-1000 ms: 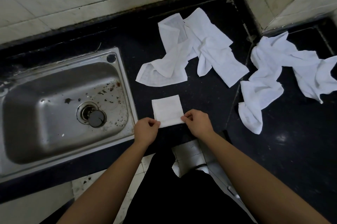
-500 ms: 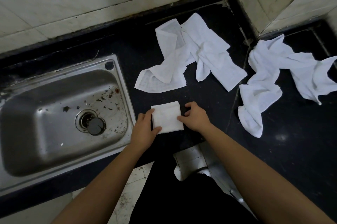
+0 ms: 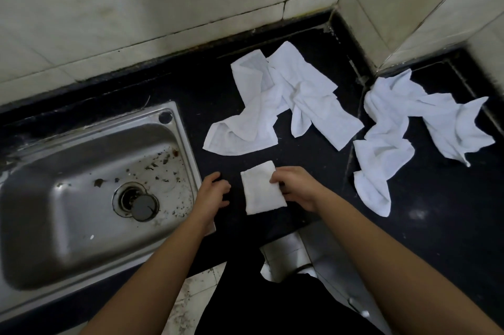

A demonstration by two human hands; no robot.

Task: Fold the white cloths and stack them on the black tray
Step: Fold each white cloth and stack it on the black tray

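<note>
At the far left we see a stainless steel sink (image 3: 54,225) set into the black surface (image 3: 207,89), its basin flecked with dark bits and a round plug (image 3: 144,207) lying by the drain. Just right of the sink's rim is our left hand (image 3: 212,195), with its fingers (image 3: 224,187) loosely curled, holding nothing and a little apart from the cloth. Next comes the folded white cloth (image 3: 259,192), a small thick rectangle lying flat on the surface near the front edge, slightly askew, with neat edges and a soft towelling texture. Our right hand (image 3: 296,188) grips its right side, the fingers (image 3: 275,178) curled over the upper right corner. Behind the folded piece, toward the tiled wall (image 3: 136,7), a loose heap of white cloths (image 3: 286,105) sprawls unfolded, with long strips crossing one another. Further right, past a seam in the surface, a second crumpled heap (image 3: 403,132) lies twisted and bunched.
</note>
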